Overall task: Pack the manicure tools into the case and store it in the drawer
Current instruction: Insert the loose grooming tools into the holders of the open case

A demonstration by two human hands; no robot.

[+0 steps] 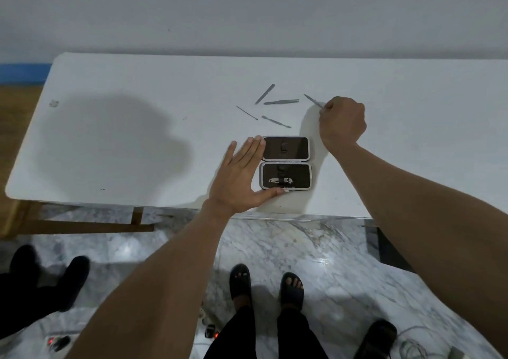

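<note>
The manicure case [286, 163] lies open on the white table [137, 144], its two dark halves flat, with a nail clipper [281, 180] strapped in the near half. My left hand [242, 178] rests flat against the case's left side, fingers spread, thumb along its near edge. My right hand [342, 121] is closed around one end of a thin metal tool [312, 100] behind the case to the right. Loose on the table behind the case lie a file [265, 94], tweezers [281, 101], a thin pick [246, 112] and a cuticle pusher [275, 121].
The table's near edge runs just in front of the case. Below it is marble floor with my sandalled feet [265, 283], another person's dark shoes [49, 273] at left, and cables [412, 345] at lower right. A wall stands behind the table.
</note>
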